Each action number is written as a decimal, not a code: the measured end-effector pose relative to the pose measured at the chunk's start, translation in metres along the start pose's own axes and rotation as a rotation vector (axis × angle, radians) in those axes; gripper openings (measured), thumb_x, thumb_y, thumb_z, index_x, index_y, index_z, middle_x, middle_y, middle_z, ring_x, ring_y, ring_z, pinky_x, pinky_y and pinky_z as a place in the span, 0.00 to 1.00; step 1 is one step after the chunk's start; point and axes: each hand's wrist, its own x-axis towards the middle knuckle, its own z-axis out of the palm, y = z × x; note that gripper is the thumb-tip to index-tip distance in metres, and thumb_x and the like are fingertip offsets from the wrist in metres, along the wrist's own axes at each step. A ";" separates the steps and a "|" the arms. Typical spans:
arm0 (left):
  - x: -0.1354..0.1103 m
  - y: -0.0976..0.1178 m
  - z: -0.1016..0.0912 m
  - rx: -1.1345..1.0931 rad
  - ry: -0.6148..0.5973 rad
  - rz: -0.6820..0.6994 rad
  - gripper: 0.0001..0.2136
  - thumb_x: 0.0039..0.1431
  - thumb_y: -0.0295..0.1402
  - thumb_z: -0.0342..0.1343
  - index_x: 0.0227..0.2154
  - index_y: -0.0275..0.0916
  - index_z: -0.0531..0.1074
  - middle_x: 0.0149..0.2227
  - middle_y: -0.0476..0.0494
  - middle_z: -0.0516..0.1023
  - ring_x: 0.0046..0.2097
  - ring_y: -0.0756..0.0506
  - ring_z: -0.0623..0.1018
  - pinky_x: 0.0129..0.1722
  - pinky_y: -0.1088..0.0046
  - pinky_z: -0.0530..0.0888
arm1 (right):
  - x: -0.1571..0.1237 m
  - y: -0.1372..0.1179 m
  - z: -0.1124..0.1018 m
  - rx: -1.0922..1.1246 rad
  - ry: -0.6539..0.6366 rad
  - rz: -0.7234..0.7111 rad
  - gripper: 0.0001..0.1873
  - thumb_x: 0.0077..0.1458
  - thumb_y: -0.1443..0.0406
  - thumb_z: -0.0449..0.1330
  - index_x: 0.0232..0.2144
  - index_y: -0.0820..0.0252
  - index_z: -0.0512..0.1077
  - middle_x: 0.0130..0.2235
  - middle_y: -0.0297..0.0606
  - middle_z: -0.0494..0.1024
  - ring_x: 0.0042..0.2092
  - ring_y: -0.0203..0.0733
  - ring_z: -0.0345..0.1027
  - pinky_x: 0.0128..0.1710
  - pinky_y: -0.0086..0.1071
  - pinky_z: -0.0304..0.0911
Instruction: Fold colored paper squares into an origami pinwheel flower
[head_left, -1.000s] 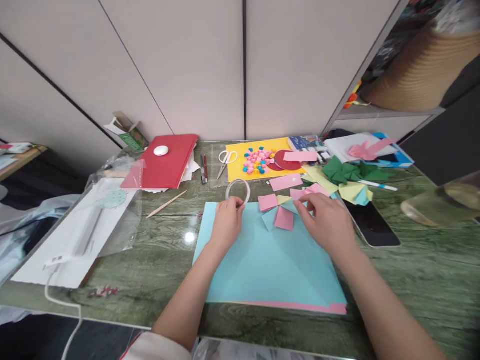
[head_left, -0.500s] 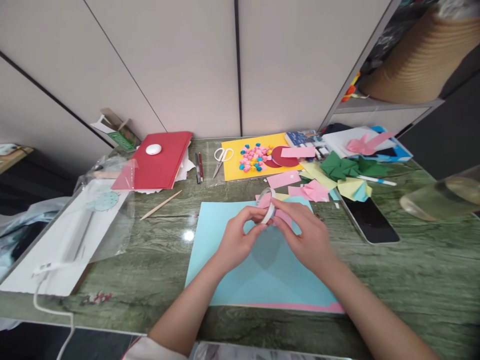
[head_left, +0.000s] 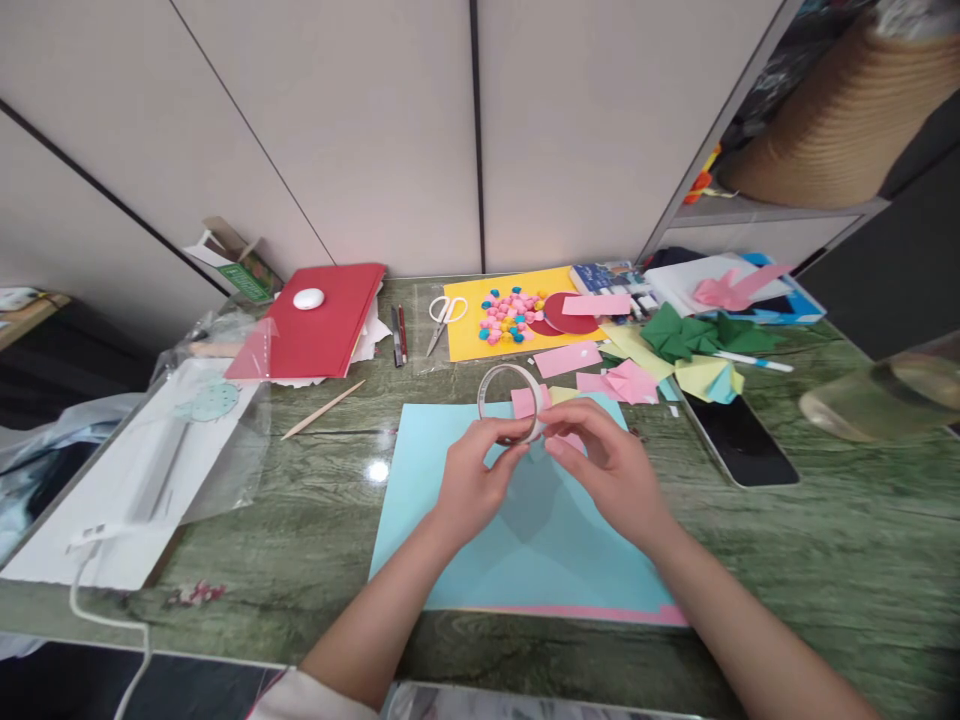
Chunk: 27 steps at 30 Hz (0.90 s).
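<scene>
Between my hands, a narrow roll of white tape (head_left: 538,425) stands tilted above a light blue sheet of paper (head_left: 450,520). My left hand (head_left: 484,480) pinches its lower rim between thumb and fingers. The fingertips of my right hand (head_left: 604,460) are closed against the right edge of the roll. Whether a tape end is lifted there, I cannot make out. Pink paper pieces (head_left: 566,358) lie just beyond the roll. The blue sheet rests on other sheets, with a pink edge showing at the front.
White-handled scissors (head_left: 448,310) and a yellow sheet (head_left: 465,345) with small paper puffs lie at the back. A phone (head_left: 742,440), folded green paper (head_left: 675,332) and a clear container (head_left: 881,395) are on the right. A wooden stick (head_left: 322,410) and red folder (head_left: 315,335) lie left.
The roll of tape has turned, so its round opening now faces me more and reaches further left. Both hands stay in nearly the same place.
</scene>
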 end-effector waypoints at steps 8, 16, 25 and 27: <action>0.002 0.004 -0.001 -0.059 0.048 -0.042 0.09 0.53 0.29 0.56 0.38 0.44 0.75 0.36 0.45 0.79 0.38 0.46 0.76 0.40 0.70 0.70 | -0.002 -0.001 0.002 -0.142 0.077 -0.073 0.10 0.55 0.64 0.57 0.41 0.52 0.71 0.38 0.38 0.72 0.40 0.41 0.66 0.41 0.38 0.64; 0.000 0.001 0.000 0.037 0.053 0.021 0.09 0.55 0.29 0.54 0.39 0.44 0.73 0.37 0.44 0.79 0.39 0.46 0.76 0.39 0.70 0.70 | -0.004 0.000 0.004 -0.059 0.085 -0.042 0.11 0.55 0.66 0.57 0.41 0.53 0.72 0.40 0.37 0.71 0.40 0.39 0.66 0.41 0.36 0.64; 0.000 -0.004 -0.001 0.259 0.061 0.205 0.11 0.57 0.27 0.51 0.42 0.43 0.72 0.39 0.44 0.79 0.41 0.45 0.75 0.42 0.67 0.69 | -0.004 0.002 0.006 -0.017 0.097 -0.007 0.10 0.54 0.67 0.58 0.40 0.54 0.73 0.39 0.37 0.73 0.40 0.39 0.66 0.40 0.35 0.64; 0.000 -0.005 -0.002 0.278 0.056 0.209 0.11 0.58 0.27 0.51 0.42 0.43 0.71 0.39 0.44 0.78 0.41 0.46 0.75 0.42 0.68 0.69 | -0.004 0.003 0.005 -0.016 0.094 -0.016 0.11 0.54 0.68 0.58 0.40 0.53 0.73 0.38 0.37 0.73 0.39 0.38 0.67 0.40 0.35 0.64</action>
